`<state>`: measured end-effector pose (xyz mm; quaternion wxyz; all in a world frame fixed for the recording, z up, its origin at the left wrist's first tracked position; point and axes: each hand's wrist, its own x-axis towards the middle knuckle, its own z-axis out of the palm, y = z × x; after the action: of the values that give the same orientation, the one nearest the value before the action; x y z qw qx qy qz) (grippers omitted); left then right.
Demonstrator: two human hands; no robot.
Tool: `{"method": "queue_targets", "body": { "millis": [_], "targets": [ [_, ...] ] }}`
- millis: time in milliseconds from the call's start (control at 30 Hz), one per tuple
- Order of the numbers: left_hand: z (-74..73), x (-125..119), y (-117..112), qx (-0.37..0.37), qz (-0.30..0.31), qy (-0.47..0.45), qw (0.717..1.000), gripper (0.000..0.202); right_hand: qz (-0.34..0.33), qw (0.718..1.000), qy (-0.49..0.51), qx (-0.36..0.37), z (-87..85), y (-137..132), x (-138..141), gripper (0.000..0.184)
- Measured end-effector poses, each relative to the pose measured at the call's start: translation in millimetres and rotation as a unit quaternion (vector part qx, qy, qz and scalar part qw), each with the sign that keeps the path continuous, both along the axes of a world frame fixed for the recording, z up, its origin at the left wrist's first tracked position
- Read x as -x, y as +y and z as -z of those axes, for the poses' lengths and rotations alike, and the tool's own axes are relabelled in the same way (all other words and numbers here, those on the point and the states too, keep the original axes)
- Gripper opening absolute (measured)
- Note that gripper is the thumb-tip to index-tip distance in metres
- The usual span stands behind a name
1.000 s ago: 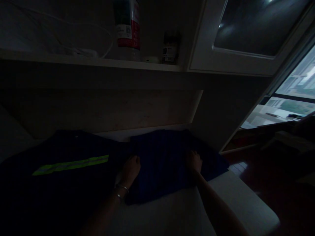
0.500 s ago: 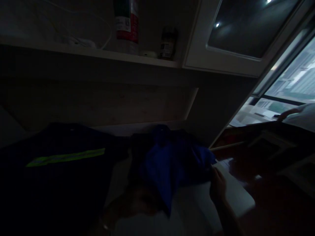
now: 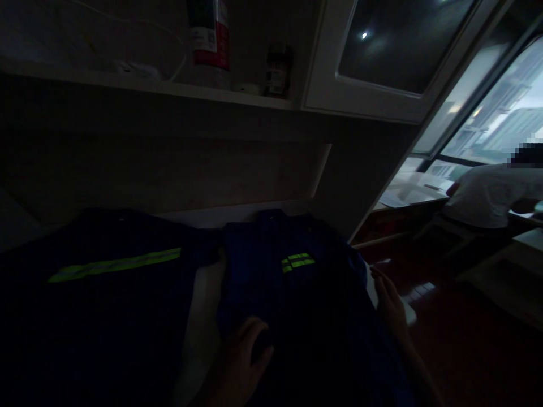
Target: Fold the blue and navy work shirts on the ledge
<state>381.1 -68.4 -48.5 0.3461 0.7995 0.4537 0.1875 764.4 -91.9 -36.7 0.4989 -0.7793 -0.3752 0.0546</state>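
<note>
A dark blue jacket (image 3: pixel 254 271) with yellow-green reflective strips lies spread out in front of me, much of it lost in shadow. Over its lower left part is my left hand (image 3: pixel 244 353), with curved fingers and the thumb apart; no fabric shows between them. My right hand (image 3: pixel 388 297) is beside the jacket's right edge, its fingers fairly straight, and I see nothing held in them. To the left lies a second dark blue garment (image 3: pixel 114 237) with one long reflective strip.
A shelf (image 3: pixel 148 87) above carries a bottle (image 3: pixel 211 42), a small dark jar (image 3: pixel 278 73) and a white cable. A glass-fronted cabinet door (image 3: pixel 322 73) hangs at upper right. Beyond it, a person in a white top (image 3: pixel 483 195) sits by the window.
The blue fabric that was bunched and lifted now lies flatter, with its reflective strips showing. My left hand, blurred before, is clear now. My right hand has moved slightly right and up.
</note>
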Motion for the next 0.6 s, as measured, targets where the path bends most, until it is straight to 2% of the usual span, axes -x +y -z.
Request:
{"method": "queue_targets", "body": {
  "millis": [67, 100, 200, 267, 333, 400, 433, 500, 533, 567, 600],
  "targets": [
    [15.6, -2, 11, -0.097, -0.038, 0.030, 0.994, 0.036, -0.050, 0.998, 0.020, -0.028, -6.2, 3, -1, 0.063],
    [22.6, -2, 19, -0.139, -0.056, 0.053, 0.987, 0.037, -0.092, 0.996, 0.013, -0.015, -6.5, 3, -1, 0.063],
    [34.1, -3, 42, -0.228, -0.105, 0.132, 0.959, 0.040, -0.228, 0.964, -0.081, 0.112, 6.1, -1, 0, 0.058],
    [33.4, -3, 56, -0.252, -0.121, 0.181, 0.943, 0.042, -0.244, 0.945, -0.132, 0.172, 21.0, -5, -3, 0.052],
    [28.5, 0, 69, -0.250, -0.113, 0.213, 0.938, 0.041, -0.199, 0.951, -0.143, 0.190, 33.2, -12, -11, 0.047],
    [22.3, 7, 82, -0.216, -0.106, 0.198, 0.950, 0.042, -0.134, 0.966, -0.112, 0.189, 38.5, -22, -25, 0.045],
    [19.3, 13, 88, -0.187, -0.124, 0.164, 0.961, 0.041, -0.107, 0.974, -0.069, 0.189, 38.7, -29, -33, 0.045],
    [14.7, 27, 99, -0.104, -0.213, 0.033, 0.971, 0.038, -0.073, 0.977, 0.068, 0.191, 37.0, -45, -50, 0.048],
    [13.4, 36, 103, -0.043, -0.270, -0.061, 0.960, 0.036, -0.064, 0.970, 0.139, 0.191, 36.4, -53, -58, 0.049],
    [13.0, 45, 105, 0.037, -0.326, -0.162, 0.931, 0.033, -0.058, 0.960, 0.191, 0.195, 36.4, -61, -66, 0.049],
    [13.5, 54, 106, 0.123, -0.369, -0.253, 0.886, 0.029, -0.054, 0.952, 0.216, 0.209, 37.3, -68, -73, 0.046]
  ]
}}
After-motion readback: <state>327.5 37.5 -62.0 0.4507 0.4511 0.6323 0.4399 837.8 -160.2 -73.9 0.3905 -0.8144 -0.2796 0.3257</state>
